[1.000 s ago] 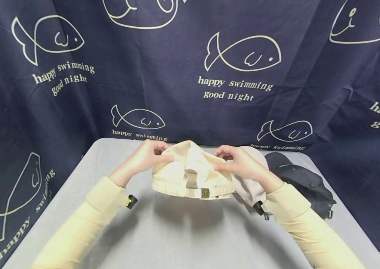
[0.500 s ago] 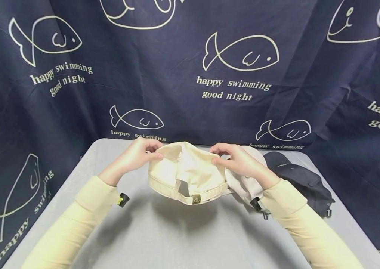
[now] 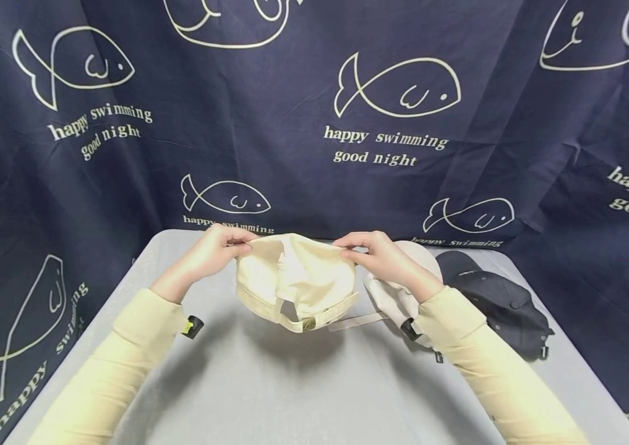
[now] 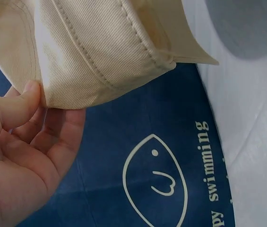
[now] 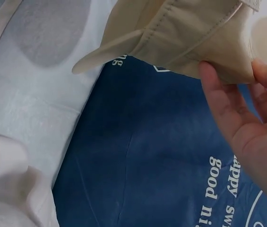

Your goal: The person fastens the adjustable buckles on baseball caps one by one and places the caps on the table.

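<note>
A cream baseball cap (image 3: pixel 314 272) hangs over the table, its back opening and buckled strap facing me. My left hand (image 3: pixel 216 250) pinches the upper left of its crown between thumb and fingers. On the opposite side, my right hand (image 3: pixel 375 253) pinches the upper right of the crown. The left wrist view shows the thumb of that hand (image 4: pixel 24 156) on the stitched cloth of the cap (image 4: pixel 90 52). In the right wrist view the brim juts out below the cap (image 5: pixel 190 38), and the fingers of the right hand (image 5: pixel 251 113) hold its edge.
A pale off-white cap (image 3: pixel 386 296) with a long loose strap (image 3: pixel 359 321) lies at the right, partly behind my right arm. Beyond it rests a black cap (image 3: pixel 506 300). Dark blue printed cloth (image 3: pixel 292 123) hangs behind the grey-white table (image 3: pixel 292 395).
Both hands have moved left with the cream cap, and its crown is now stretched wider between them. The strap of the off-white cap has come into fuller view.
</note>
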A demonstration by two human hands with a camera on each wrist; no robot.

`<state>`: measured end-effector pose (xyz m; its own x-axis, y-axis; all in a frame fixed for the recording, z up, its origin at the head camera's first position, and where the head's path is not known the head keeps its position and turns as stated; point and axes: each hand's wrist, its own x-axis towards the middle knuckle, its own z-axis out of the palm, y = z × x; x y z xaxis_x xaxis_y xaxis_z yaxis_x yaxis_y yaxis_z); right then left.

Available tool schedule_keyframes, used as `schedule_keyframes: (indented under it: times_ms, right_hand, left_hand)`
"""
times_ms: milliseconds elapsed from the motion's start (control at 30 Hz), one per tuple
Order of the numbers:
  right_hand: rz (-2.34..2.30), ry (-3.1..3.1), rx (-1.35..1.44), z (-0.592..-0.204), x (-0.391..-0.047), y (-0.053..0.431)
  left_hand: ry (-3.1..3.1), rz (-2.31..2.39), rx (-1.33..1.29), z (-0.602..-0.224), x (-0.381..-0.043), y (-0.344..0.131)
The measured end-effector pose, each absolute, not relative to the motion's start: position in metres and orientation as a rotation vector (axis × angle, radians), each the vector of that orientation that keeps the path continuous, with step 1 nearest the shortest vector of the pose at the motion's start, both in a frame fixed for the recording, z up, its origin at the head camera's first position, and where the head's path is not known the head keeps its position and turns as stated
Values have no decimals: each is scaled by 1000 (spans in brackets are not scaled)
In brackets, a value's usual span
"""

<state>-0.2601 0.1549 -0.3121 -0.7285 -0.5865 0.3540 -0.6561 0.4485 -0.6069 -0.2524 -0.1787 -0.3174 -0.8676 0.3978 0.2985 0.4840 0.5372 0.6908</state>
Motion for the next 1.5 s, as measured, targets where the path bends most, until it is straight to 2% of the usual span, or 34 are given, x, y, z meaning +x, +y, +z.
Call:
schedule_keyframes:
  times_ms: [633, 1100, 1500]
  right_hand:
    - [1046, -2493, 1076, -320, -299, 110]
    - [972, -2256, 1283, -338, -329, 82]
    - [825, -2281, 1269, -357, -334, 59]
  left_hand:
    - [-2484, -1057, -597, -332, -278, -205]
    - [-2354, -951, -451, -344, -290, -222]
    - [-2296, -851, -506, -358, -295, -239]
